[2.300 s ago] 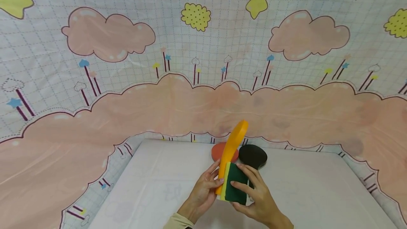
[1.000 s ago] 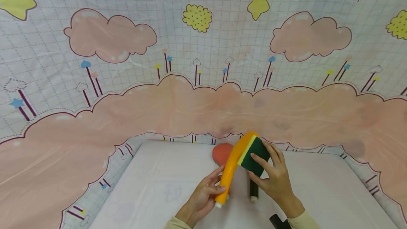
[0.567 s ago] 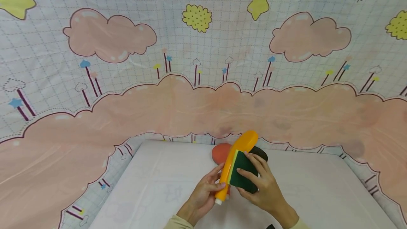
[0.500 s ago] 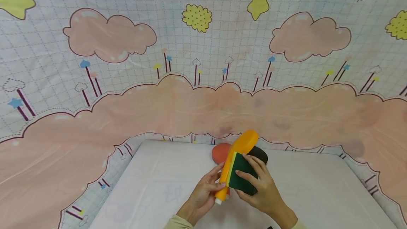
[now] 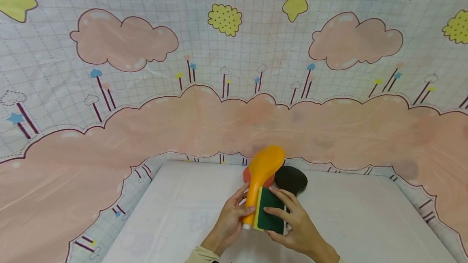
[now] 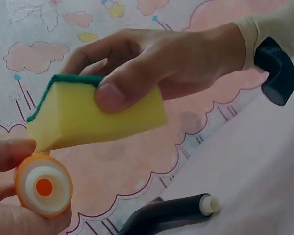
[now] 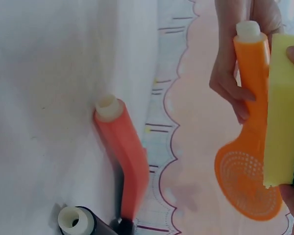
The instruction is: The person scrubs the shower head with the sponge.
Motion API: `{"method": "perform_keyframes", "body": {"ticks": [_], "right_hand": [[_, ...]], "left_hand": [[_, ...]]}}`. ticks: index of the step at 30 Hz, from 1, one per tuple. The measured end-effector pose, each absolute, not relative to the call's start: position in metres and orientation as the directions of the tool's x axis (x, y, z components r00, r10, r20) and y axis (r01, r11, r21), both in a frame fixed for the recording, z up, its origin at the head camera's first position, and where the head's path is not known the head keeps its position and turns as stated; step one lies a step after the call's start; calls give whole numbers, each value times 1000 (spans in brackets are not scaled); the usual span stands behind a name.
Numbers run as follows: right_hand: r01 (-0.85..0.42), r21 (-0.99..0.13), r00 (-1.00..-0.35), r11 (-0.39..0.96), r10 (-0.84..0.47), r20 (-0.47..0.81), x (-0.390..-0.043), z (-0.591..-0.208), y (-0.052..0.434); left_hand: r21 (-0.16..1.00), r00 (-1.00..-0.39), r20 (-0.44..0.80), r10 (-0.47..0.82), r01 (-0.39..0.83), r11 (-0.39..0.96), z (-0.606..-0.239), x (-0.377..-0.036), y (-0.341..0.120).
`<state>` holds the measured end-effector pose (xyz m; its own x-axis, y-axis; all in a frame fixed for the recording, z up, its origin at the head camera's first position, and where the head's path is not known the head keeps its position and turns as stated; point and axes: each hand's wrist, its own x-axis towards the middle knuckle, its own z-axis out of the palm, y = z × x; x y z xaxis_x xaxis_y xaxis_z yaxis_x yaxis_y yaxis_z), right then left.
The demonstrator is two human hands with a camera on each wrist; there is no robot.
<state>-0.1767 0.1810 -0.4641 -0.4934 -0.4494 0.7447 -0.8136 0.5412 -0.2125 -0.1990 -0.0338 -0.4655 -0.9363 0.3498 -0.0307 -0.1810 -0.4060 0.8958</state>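
An orange shower head (image 5: 265,165) is held upright over the table, its round perforated face (image 7: 247,178) seen in the right wrist view. My left hand (image 5: 230,216) grips its handle near the white-tipped end (image 6: 43,188). My right hand (image 5: 292,226) pinches a yellow sponge with a green scouring side (image 5: 269,214), thumb on the yellow foam (image 6: 88,117). The sponge (image 7: 284,112) lies pressed against the lower handle, right beside my left fingers.
A red shower head (image 5: 248,174) and a black one (image 5: 291,178) lie on the white table (image 5: 175,222) behind my hands; their handles (image 7: 125,156) (image 6: 171,215) point toward me. A cartoon cloud-print sheet (image 5: 234,92) hangs behind the table.
The sponge slid from the orange head down along the handle to its lower end. The orange shower head tilted slightly left. The red and black ones stayed put.
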Motion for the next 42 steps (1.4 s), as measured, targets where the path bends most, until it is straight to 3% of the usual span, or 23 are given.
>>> {"method": "perform_keyframes", "body": {"ticks": [8, 18, 28, 42], "right_hand": [[-726, -227, -592, 650, -421, 687, -177, -462, 202], [-646, -234, -626, 727, -329, 707, -183, -469, 245], [-494, -274, -731, 825, -223, 645, -188, -481, 279], [-458, -317, -778, 830, -202, 595, -190, -495, 303]], "left_hand": [[961, -979, -19, 205, -74, -265, -471, -209, -43], [994, -999, -33, 21, -35, -108, -485, -217, -49], [998, -999, -35, -36, -33, -50, -502, -227, -60], [1000, -993, -26, -113, -27, 5, -519, -242, -75]]}}
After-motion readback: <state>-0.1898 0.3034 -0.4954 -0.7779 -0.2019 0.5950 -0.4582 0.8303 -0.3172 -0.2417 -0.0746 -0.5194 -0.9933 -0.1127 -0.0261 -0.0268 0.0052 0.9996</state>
